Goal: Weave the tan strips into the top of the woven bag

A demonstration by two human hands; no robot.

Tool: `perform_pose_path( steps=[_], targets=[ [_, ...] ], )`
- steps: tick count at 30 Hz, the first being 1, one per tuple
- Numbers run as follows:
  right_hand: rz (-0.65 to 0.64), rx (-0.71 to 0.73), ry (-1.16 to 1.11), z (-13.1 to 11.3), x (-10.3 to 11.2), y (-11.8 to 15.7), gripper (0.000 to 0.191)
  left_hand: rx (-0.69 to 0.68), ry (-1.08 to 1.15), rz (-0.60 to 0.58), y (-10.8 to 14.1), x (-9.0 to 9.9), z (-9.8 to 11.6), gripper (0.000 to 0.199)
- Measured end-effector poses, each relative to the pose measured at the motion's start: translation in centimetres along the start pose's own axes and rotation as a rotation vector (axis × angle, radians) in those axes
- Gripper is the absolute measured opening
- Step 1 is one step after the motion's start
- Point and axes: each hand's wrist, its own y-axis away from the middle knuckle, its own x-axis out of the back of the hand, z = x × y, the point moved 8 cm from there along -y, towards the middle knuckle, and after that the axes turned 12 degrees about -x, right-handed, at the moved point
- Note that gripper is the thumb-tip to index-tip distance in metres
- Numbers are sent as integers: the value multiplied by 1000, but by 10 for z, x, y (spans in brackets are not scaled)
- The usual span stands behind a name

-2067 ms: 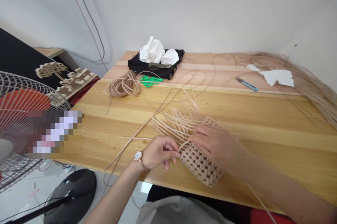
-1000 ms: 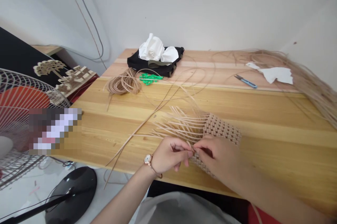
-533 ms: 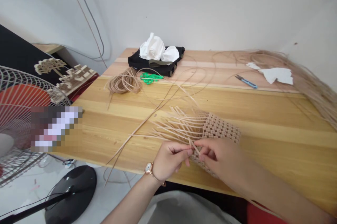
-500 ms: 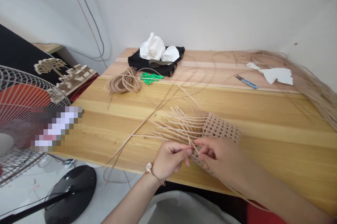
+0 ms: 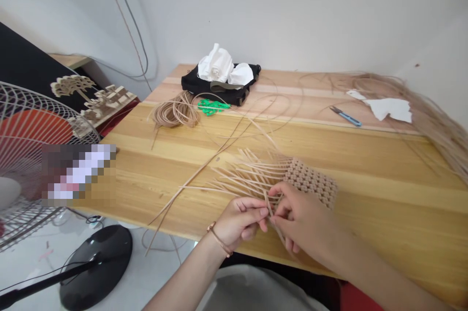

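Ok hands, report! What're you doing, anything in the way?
Left grip pinching a strand. Right grip beside it, hold unclear. Weave partly covered; loose ends fanned close, maybe in the way.

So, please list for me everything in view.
table: 1, light wood, centre
woven piece: 1, tan, table front
loose strands: many, tan, across table
coil: 1, tan, table left
tangle: 1, green, beside coil
bag: 1, black, table back
papers: several, white, on bag and table right
snips: 1, blue, table right
fan: 1, white and black, left
wooden model: 1, cream-brown, behind fan
panel: 1, black, upper left
cords: 2, grey and brown, on white wall
clothing: 1, grey, bottom centre
bracelet: 1, gold, left wrist
left hand: 1, bare, pinching a strand
right hand: 1, bare, over woven piece
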Motion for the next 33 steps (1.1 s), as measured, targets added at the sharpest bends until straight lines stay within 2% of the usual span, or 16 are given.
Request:
perform_pose_path(
  steps=[6,11,13,15,21,24,26,27,30,33],
  targets=[
    [11,38,122,-4,1,-3,18,-20,-17,40,-3,4,-1,26],
    [175,265,459,-27,21,-3,20,-103,-111,32,-4,7,4,26],
    [92,329,576,-35,20,-7,23,-152,-146,-3,-5,7,5,25],
    [-67,366,654,-42,13,-12,23,-208,-158,-29,-7,9,5,24],
    [-331,342,770,-58,-8,-33,17,-284,-175,-38,-8,12,2,25],
    [-424,317,767,-57,-19,-45,13,-293,-202,-21,-6,13,1,26],
    [-435,319,701,-54,-20,-51,6,-293,-208,-6,-6,14,1,26],
    [-430,325,650,-52,-18,-53,3,-294,-206,3,-6,15,1,27],
    [-400,365,468,-45,-8,-55,14,-294,-180,56,-7,18,3,27],
    [-378,418,328,-39,4,-51,15,-264,-158,110,-9,19,4,27]
  ],
)
